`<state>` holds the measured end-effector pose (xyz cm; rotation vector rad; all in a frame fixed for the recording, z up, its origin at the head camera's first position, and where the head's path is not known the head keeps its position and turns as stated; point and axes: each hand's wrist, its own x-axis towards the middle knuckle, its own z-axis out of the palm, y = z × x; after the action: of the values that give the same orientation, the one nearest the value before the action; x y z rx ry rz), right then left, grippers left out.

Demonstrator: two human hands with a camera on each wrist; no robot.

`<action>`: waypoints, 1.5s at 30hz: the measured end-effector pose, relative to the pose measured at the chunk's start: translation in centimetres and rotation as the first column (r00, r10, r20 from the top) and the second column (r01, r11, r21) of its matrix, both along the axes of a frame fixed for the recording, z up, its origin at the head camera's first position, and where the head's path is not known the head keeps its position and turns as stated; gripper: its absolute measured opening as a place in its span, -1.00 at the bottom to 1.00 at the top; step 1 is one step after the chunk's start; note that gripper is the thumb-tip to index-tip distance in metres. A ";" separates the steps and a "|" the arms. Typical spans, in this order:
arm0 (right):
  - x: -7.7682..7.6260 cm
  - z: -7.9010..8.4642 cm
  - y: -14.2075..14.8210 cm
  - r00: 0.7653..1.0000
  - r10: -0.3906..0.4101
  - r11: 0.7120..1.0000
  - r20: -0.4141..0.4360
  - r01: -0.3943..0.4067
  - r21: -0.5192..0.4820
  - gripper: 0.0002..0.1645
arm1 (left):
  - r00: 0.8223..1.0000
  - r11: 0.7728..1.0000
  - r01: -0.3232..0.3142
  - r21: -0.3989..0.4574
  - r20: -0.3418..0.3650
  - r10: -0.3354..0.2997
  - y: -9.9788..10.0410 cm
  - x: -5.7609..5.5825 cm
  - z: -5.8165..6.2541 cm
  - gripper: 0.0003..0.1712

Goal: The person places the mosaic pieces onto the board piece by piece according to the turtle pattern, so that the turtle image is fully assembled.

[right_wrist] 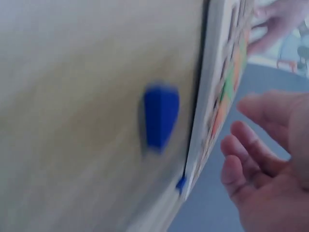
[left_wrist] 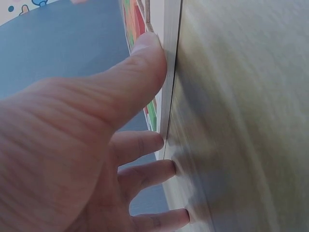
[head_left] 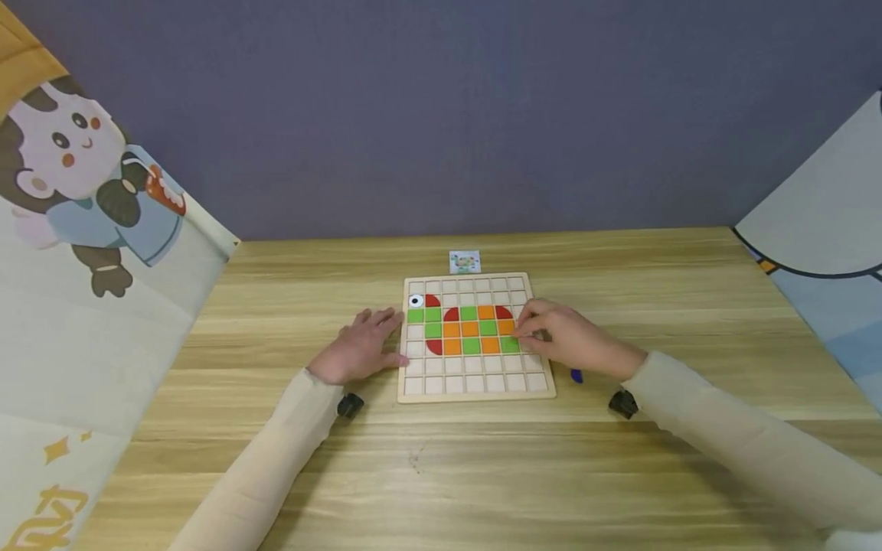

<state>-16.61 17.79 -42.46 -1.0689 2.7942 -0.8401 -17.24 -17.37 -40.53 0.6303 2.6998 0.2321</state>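
Observation:
A wooden grid board (head_left: 475, 399) lies on the table, with red, orange and green tiles and an eye tile (head_left: 416, 301) set in its cells. My left hand (head_left: 358, 348) rests at the board's left edge, thumb on the rim and fingers spread against the side and table. Over the right edge hovers my right hand (head_left: 568, 337), fingertips close to the green tile (head_left: 510, 344) at the end of the lower coloured row. In the right wrist view its thumb and loosely bent fingers stand apart, nothing between them.
Right of the board lies a blue piece (right_wrist: 160, 116), with a second blue piece (right_wrist: 181, 184) by the board's edge. A small picture card (head_left: 465, 262) sits behind the board. A dark partition (head_left: 482, 115) rises at the table's back.

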 end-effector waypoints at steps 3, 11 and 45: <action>-1.2 0.1 1.4 0.995 -0.095 0.995 0.002 0.095 -0.021 -0.76 | 1.000 1.000 -0.006 0.003 -0.001 0.006 -0.1 0.0 0.0 -0.02; -3.7 -0.8 3.5 0.988 -0.127 0.990 0.088 0.120 0.076 -0.68 | 1.000 1.000 -0.007 0.001 0.001 0.007 -0.2 0.0 -0.4 -0.02; -2.6 -0.4 4.5 0.955 -0.266 0.962 0.127 0.256 0.090 -0.81 | 1.000 1.000 -0.006 0.021 0.015 0.006 0.0 0.0 -0.1 -0.02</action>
<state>-19.17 22.29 -42.89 -0.6120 2.8598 -0.7913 -17.24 -17.37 -40.65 0.6245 2.6882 0.2657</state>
